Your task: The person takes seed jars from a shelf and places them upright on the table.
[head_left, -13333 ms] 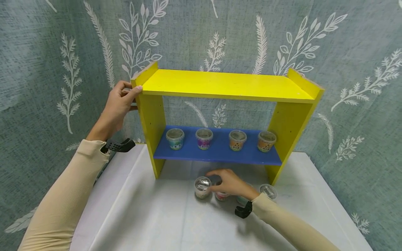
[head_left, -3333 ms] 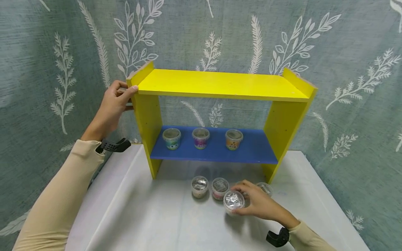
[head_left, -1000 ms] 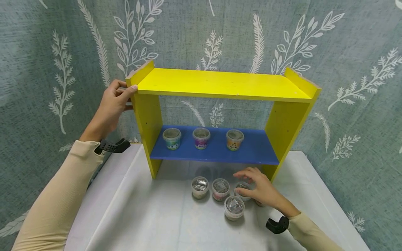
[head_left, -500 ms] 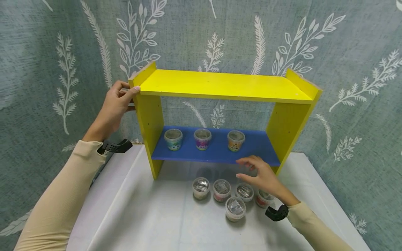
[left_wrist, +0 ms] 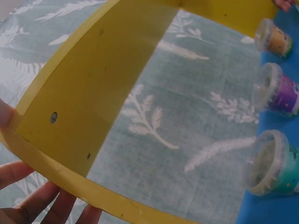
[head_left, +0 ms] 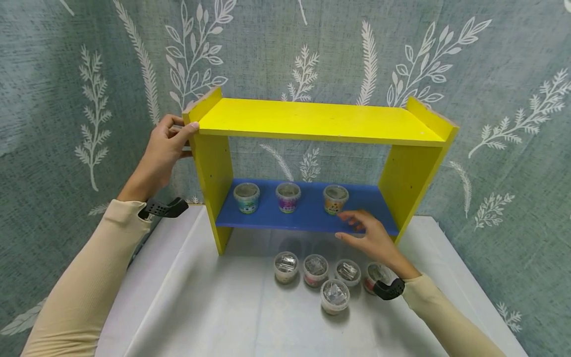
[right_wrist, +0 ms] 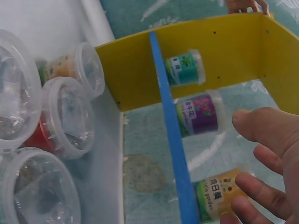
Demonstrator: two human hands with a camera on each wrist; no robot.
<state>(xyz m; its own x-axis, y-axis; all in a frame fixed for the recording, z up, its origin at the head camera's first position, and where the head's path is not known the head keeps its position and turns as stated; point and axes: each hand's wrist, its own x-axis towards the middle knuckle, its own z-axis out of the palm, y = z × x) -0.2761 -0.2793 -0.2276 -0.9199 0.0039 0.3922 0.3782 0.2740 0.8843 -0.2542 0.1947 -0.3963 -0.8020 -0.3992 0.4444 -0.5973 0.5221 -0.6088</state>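
My left hand grips the upper left side panel of a yellow shelf unit, thumb in front and fingers behind. Three small lidded plastic tubs stand on its blue shelf: a teal tub, a purple tub and an orange tub. My right hand, thumb and fingers spread apart, hovers at the shelf's front edge just below and right of the orange tub. In the right wrist view its fingertips lie close to the orange tub; whether they touch it I cannot tell.
Several clear-lidded tubs stand on the white tabletop before the unit, including a front tub and a reddish tub partly behind my right wrist. A patterned green cloth hangs behind.
The rightmost orange tub has left the shelf; a front tub now stands before the table row. My right hand has since risen from the tubs to the shelf. My left hand keeps its grip.
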